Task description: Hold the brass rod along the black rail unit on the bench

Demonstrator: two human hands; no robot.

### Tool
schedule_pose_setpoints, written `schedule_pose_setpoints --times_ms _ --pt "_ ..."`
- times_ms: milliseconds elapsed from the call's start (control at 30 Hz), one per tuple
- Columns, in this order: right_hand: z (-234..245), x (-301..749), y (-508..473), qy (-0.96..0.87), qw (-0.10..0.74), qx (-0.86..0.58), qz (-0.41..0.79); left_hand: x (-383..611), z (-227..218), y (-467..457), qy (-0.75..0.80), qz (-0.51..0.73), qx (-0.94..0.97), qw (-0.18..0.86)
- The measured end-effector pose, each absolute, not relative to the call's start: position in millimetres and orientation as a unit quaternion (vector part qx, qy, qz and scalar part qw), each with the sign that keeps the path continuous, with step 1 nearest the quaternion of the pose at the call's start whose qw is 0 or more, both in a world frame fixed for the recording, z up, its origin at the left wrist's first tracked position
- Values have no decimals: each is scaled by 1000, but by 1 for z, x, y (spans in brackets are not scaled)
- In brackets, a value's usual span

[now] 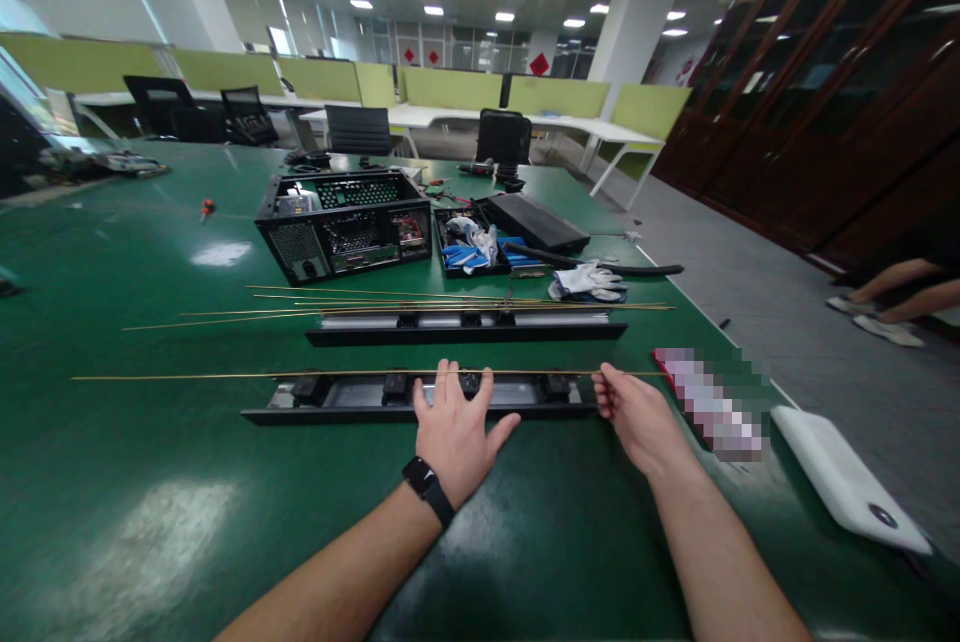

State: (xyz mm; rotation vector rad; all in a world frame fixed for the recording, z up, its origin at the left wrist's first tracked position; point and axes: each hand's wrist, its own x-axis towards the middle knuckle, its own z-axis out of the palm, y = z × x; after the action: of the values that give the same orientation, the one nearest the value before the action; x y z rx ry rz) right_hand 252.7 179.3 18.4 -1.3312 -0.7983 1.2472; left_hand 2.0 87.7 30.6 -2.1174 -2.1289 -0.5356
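A long black rail with several clips (pixel 337 400) lies across the green table (pixel 150 482) in front of me. My left hand (pixel 454 427), with a black watch on the wrist, rests flat on the rail's middle, fingers stretched out. My right hand (pixel 634 414) is at the rail's right end, fingers curled in a pinch on a thin brass rod (pixel 247 376) that runs along the rail's top edge and sticks out far to the left.
A second black rail (pixel 465 327) lies farther back with several brass rods (pixel 390 304) beside it. Behind are an open computer case (pixel 341 222), a tray with blue gloves (pixel 472 244), white gloves (pixel 589 280) and a white device (pixel 844 477). Someone's legs (pixel 896 287) show at right.
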Motion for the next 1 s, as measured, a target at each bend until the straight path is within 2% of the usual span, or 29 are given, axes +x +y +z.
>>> schedule_pose_setpoints --times_ms 733,1000 --pt "35 328 202 -179 628 -609 451 2 28 88 -697 -178 -693 51" --pt "31 307 192 -224 598 -594 489 2 28 88 -696 -184 -693 54"
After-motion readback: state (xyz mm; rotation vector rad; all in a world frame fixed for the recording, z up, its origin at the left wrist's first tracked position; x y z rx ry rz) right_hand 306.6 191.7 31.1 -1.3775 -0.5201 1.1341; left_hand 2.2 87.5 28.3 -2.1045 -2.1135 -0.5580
